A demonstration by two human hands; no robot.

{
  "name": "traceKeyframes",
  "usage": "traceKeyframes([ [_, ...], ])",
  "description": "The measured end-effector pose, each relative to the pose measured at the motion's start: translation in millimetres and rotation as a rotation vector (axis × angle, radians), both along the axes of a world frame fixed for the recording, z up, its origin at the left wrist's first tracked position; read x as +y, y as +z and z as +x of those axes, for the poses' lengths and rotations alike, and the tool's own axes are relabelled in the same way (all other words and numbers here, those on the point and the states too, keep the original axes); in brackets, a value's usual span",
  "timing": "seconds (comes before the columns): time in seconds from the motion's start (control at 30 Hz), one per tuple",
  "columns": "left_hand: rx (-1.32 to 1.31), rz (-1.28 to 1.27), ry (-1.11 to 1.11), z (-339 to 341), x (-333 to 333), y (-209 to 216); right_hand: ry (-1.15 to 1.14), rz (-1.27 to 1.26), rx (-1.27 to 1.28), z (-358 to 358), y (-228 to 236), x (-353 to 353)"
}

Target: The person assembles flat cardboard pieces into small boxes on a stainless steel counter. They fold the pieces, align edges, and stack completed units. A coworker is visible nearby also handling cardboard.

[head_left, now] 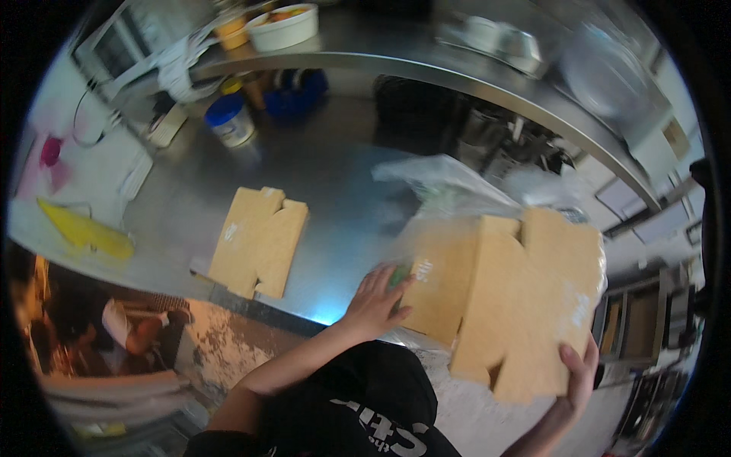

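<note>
My right hand (580, 371) grips the lower right edge of a flat, folded brown cardboard box (525, 312), tilted up at the right of the steel counter. Beneath and left of it, another flat cardboard box (442, 282) lies partly in a clear plastic bag (449, 186). My left hand (378, 301) rests against the near left side of that bag, fingers stretched out and thumb apart, by a green mark. Farther left, a separate flat cardboard box (259, 242) lies alone on the counter (343, 198).
A steel shelf (350, 62) crosses above the counter, bearing a white tub (283, 27) and stacked dishes. Under it stand a blue-lidded jar (230, 122) and metal containers (487, 126). A yellow cone-shaped thing (85, 228) is at far left. A person (137, 335) shows at lower left.
</note>
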State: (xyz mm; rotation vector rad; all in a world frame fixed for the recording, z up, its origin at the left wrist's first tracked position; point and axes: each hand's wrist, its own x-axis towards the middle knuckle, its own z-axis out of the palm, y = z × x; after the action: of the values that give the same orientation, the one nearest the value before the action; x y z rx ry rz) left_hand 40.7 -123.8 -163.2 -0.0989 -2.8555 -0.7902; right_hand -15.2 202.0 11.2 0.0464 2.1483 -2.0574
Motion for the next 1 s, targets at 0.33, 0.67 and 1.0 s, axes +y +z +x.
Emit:
traceKeyframes([
  [0.33,0.214,0.031,0.452,0,-133,31,0.111,0.538,-0.177,59,61,6],
  [0.67,0.093,-0.235,0.075,-35,-168,24,-0.056,0.794,-0.169,111,75,-32],
  [1.0,0.787,-0.481,-0.695,-127,44,39,-0.273,0.657,-0.217,181,130,-96],
])
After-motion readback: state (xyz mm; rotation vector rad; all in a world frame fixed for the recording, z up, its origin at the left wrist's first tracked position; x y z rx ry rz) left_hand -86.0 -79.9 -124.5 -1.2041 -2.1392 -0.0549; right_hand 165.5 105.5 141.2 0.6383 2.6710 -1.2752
